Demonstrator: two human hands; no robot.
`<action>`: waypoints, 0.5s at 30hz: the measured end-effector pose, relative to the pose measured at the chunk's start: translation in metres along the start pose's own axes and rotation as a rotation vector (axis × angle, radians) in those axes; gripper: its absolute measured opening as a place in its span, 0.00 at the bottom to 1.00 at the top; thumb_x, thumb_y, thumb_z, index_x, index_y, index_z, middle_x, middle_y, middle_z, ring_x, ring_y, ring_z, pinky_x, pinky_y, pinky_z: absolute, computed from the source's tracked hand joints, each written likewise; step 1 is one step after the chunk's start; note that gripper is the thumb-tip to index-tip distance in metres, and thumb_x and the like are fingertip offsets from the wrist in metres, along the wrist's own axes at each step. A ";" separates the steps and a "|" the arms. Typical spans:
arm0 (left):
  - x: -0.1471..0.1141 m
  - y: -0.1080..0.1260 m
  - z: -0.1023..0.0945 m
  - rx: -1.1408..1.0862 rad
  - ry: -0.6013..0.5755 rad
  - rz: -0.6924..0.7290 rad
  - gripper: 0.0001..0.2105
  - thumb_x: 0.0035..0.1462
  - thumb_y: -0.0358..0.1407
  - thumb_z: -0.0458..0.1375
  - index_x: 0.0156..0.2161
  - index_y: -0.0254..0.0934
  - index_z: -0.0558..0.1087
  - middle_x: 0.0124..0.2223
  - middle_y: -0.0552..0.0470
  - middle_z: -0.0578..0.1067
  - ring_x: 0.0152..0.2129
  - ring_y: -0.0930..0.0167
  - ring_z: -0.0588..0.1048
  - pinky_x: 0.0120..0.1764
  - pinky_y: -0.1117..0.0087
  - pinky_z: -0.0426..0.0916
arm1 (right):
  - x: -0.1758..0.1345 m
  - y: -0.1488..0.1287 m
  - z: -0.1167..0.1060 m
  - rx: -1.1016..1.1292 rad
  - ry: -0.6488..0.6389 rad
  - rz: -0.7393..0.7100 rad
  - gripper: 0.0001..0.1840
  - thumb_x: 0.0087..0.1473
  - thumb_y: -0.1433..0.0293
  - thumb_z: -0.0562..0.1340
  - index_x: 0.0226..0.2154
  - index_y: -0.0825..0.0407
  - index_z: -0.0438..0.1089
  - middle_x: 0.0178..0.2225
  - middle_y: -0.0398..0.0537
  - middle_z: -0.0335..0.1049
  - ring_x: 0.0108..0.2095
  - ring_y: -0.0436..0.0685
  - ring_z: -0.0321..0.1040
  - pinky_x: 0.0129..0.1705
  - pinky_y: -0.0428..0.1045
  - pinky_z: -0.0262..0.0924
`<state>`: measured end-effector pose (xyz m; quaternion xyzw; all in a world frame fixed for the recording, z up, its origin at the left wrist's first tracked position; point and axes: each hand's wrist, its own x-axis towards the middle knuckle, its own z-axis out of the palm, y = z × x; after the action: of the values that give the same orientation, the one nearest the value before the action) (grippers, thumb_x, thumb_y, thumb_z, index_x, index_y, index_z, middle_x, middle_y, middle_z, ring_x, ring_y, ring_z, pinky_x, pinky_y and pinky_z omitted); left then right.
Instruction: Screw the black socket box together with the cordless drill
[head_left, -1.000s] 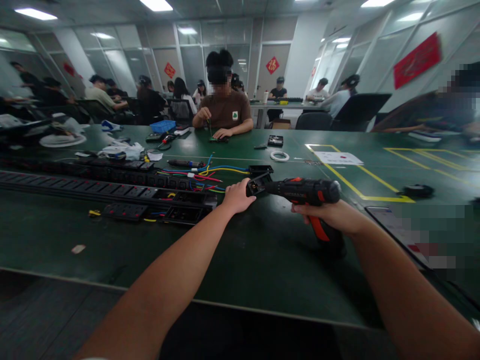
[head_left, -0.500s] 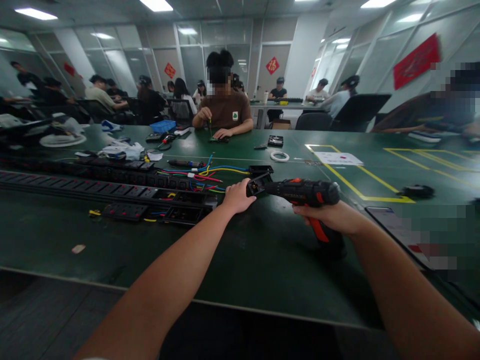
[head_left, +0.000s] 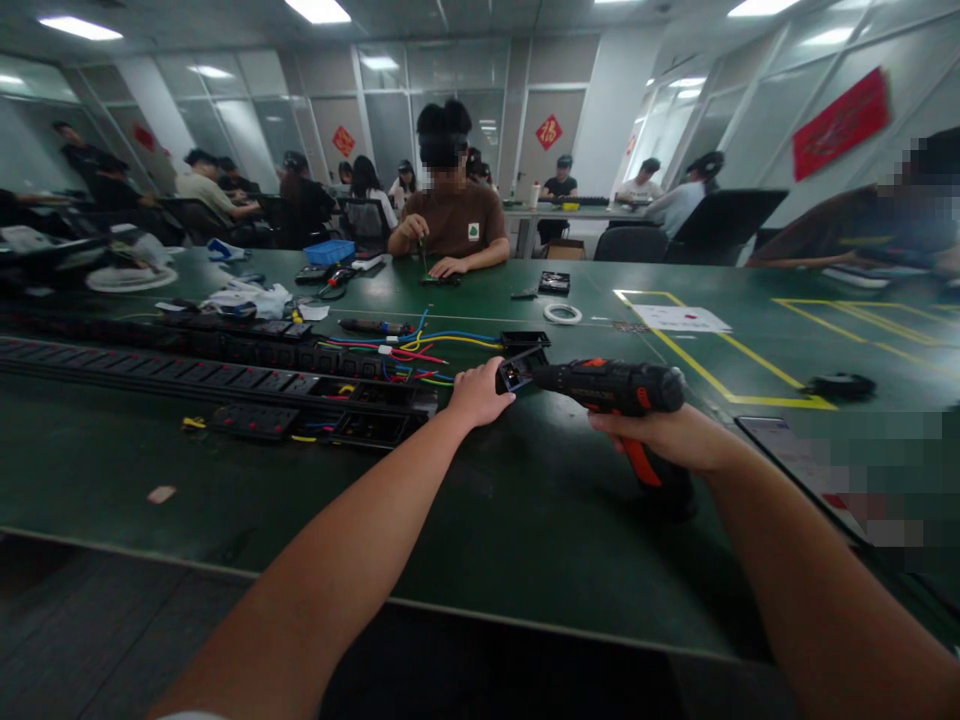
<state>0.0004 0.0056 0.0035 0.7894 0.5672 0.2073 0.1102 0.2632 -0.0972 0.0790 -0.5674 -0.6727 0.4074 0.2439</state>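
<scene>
My left hand is closed around a small black plastic housing, tilted, with its hollow side facing me. In my right hand is a black and orange cordless drill, its fingers wrapped round the grip. The drill's nose points left and meets the housing's right side; the bit's tip is hard to make out. Behind the housing lies a second black housing with blue and yellow wires leading to it. Long black power strips stretch off to the left of my left hand.
On the green table lie a phone, a white ring-shaped roll, a black cable coil, a paper sheet and a blue basket. Across the table, a person works with a screwdriver.
The whole view has shifted slightly to the right. My hands, the housing and the drill keep nearly the same position relative to each other.
</scene>
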 end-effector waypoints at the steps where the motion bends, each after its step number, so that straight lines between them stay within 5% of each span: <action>1: 0.000 0.000 0.000 0.002 0.001 0.000 0.32 0.60 0.45 0.64 0.66 0.43 0.61 0.60 0.43 0.76 0.57 0.55 0.74 0.59 0.54 0.64 | 0.000 0.000 0.000 0.001 -0.004 -0.003 0.24 0.47 0.47 0.72 0.35 0.50 0.76 0.23 0.43 0.72 0.24 0.55 0.67 0.27 0.50 0.63; 15: 0.002 -0.002 0.002 0.005 0.010 0.010 0.32 0.60 0.45 0.64 0.66 0.44 0.61 0.60 0.42 0.76 0.57 0.55 0.74 0.60 0.54 0.64 | -0.001 -0.003 0.001 -0.014 -0.002 -0.023 0.23 0.47 0.47 0.72 0.33 0.50 0.75 0.23 0.43 0.72 0.24 0.55 0.67 0.26 0.50 0.63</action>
<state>0.0005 0.0077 0.0012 0.7915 0.5643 0.2102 0.1043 0.2609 -0.0984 0.0814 -0.5608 -0.6823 0.4005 0.2441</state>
